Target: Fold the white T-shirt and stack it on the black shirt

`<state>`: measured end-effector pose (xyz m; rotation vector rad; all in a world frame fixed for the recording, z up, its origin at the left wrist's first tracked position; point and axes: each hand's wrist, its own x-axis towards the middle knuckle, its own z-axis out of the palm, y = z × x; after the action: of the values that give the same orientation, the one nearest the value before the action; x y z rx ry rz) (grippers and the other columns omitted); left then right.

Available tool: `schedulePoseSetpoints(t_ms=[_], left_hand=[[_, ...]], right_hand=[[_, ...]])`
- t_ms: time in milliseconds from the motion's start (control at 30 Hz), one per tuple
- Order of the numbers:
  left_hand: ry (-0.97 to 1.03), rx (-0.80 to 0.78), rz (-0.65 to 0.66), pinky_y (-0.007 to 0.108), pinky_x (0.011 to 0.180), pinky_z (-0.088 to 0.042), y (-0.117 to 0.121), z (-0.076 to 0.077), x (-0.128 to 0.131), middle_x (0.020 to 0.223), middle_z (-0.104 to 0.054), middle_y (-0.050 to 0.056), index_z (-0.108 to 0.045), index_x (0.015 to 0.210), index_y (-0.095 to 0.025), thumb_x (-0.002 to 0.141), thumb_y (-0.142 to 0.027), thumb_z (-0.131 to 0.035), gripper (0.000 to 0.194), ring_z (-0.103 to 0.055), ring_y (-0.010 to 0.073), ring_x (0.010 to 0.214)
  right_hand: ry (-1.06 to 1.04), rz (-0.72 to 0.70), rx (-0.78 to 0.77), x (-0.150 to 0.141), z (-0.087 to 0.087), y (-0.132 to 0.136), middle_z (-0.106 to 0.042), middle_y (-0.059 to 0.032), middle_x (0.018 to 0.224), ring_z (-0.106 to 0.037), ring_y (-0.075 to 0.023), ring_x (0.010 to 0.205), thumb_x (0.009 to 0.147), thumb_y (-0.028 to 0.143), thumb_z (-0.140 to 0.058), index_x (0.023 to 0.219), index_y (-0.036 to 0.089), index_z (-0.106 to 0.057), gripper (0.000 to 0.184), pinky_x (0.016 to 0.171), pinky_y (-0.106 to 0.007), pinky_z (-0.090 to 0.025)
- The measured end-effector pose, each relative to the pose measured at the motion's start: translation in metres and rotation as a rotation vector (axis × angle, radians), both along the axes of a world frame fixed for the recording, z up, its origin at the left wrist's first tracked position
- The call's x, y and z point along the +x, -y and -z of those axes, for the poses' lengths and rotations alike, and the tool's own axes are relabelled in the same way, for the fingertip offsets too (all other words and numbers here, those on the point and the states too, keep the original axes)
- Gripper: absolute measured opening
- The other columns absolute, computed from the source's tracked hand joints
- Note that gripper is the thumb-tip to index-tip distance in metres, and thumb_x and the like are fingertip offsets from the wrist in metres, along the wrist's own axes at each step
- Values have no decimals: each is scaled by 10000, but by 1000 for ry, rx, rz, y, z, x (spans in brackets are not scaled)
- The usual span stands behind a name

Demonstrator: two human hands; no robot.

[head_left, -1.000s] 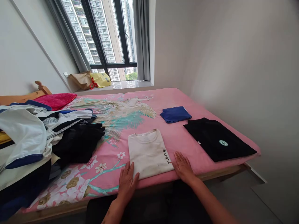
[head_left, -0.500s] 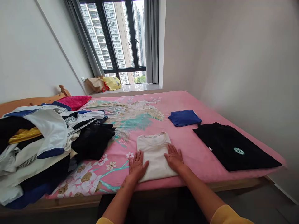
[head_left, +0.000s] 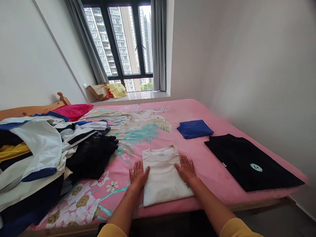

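A cream T-shirt [head_left: 161,177] lies folded into a neat rectangle near the bed's front edge, its round collar facing the window. My left hand [head_left: 138,175] is flat beside its left edge, fingers spread and the thumb touching the cloth. On the other side, my right hand [head_left: 185,168] rests with fingers spread along the right edge, its thumb on the shirt. A bit of dark print shows on the shirt by my right wrist. Neither hand grips anything.
Left of the shirt is a heap of mixed clothes [head_left: 41,154]. A folded blue garment [head_left: 195,128] and a folded black shirt [head_left: 247,161] with a round badge lie to the right on the pink bedsheet [head_left: 172,112]. A red pillow [head_left: 76,112] sits by the headboard.
My left hand has slid left, off most of the shirt to its edge. My right hand has shifted slightly right. The view has tilted a little, so the bed sits lower.
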<state>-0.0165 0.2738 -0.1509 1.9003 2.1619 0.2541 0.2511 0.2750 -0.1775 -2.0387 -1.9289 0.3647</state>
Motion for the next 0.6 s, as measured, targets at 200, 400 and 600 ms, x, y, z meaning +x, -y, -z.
schedulePoseSetpoints(t_ms=[200, 400, 600], left_hand=[[-1, 43, 24, 478, 1130, -69, 26, 1, -4, 1501, -265, 125, -283, 1421, -104, 892, -493, -259, 656, -176, 244, 1399], [117, 249, 25, 433, 1043, -331, 96, 12, -5, 1338, -511, 131, -478, 1301, -147, 810, -463, -471, 584, -440, 280, 1248], [531, 117, -100, 389, 907, -464, 134, 6, -3, 1190, -605, 155, -493, 1228, -110, 764, -451, -522, 576, -573, 270, 1091]], right_hand=[[-188, 58, 218, 10, 10, 13, -407, -135, 1408, -299, -260, 1335, 864, 462, -391, 1377, 128, -351, 613, 1108, -491, -167], [-572, 80, 296, 21, 23, 68, -524, -137, 1291, -491, -246, 1191, 823, 449, -489, 1294, 163, -433, 554, 1023, -440, -374], [-792, 181, 275, 6, 18, 126, -498, -134, 1302, -458, -253, 1217, 790, 449, -531, 1274, 170, -422, 569, 1056, -437, -348]])
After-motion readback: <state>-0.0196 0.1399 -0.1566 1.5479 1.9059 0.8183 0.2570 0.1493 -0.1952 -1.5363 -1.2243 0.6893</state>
